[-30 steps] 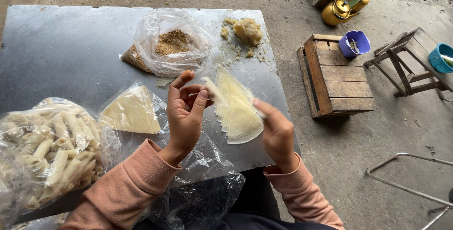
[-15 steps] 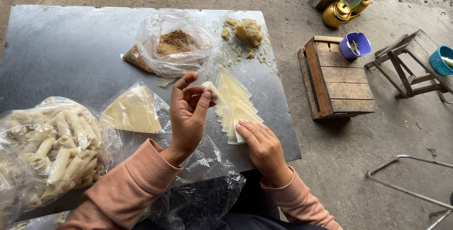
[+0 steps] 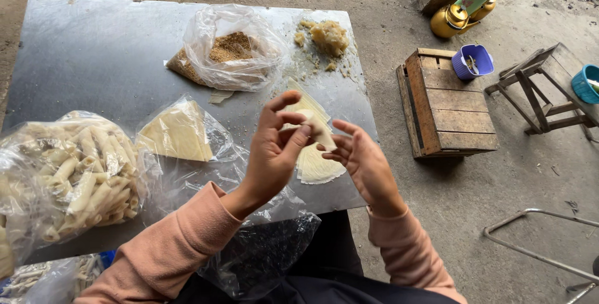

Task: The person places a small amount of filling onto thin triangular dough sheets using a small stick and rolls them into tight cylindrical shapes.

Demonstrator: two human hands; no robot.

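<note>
Bare concrete floor surrounds a low grey metal table (image 3: 93,48), over which both hands work near its right edge. The left hand (image 3: 274,154) pinches a small pale wrapper (image 3: 319,130) between thumb and curled fingers, the other fingers spread upward; the right hand (image 3: 365,163) is half open, its fingertips touching the wrapper's lower side. The wrapper is thin, cream-coloured and folded to a small wedge, held in the air just above a stack of wrappers (image 3: 315,163) lying by the table's right edge. Toward the far edge sit a clear bag of brown crumbs (image 3: 228,51) and a lump of yellowish filling (image 3: 329,34); near the left edge a large bag of finished rolls (image 3: 68,173) bulges, with a bag of flat wrappers (image 3: 178,132) beside it. Loose clear plastic (image 3: 262,241) hangs over the near edge under the pink sleeves. Off the table stand a wooden crate (image 3: 449,107), a purple cup (image 3: 472,62) and a wooden stool (image 3: 543,88). Half a second ago the right hand lay flat on the stack; it has since lifted to meet the left at the wrapper.
</note>
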